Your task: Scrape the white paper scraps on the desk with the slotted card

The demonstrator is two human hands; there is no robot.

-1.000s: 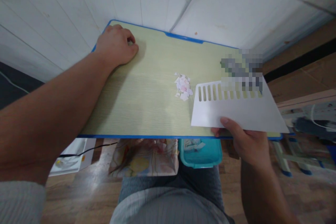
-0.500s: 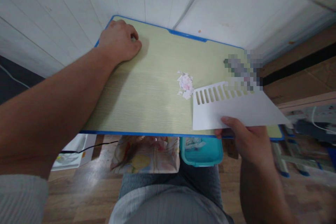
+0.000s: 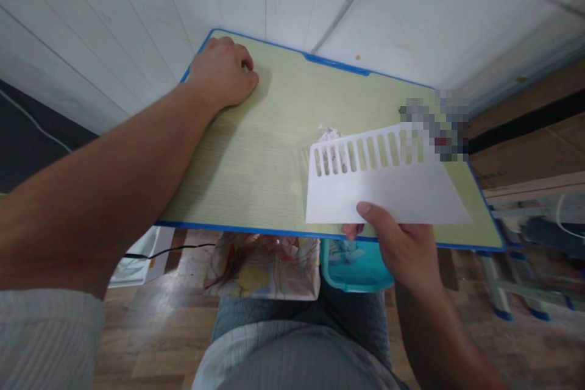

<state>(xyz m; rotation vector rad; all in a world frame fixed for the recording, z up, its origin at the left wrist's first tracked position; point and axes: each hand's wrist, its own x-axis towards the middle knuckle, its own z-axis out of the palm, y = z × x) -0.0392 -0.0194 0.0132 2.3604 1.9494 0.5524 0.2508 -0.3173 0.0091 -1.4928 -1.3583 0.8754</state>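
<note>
My right hand grips the near edge of a thin white sheet, thumb on top and fingers underneath. A row of slots runs along the sheet's far side. Behind and partly under that side lies a small heap of white and pinkish paper scraps, some showing through the slots. My left hand rests curled at the far left corner of the pale folding table. Its thumb is bent toward the fingers, whose tips are hidden.
A blurred-out object lies at the table's right end. Below the front edge are a turquoise bin and a patterned bag. A white panelled wall stands behind the table, and a cardboard box is at right.
My right hand has moved the slotted sheet left, so it now covers part of the paper heap. My left hand stays at the corner, while the whole view has shifted slightly.
</note>
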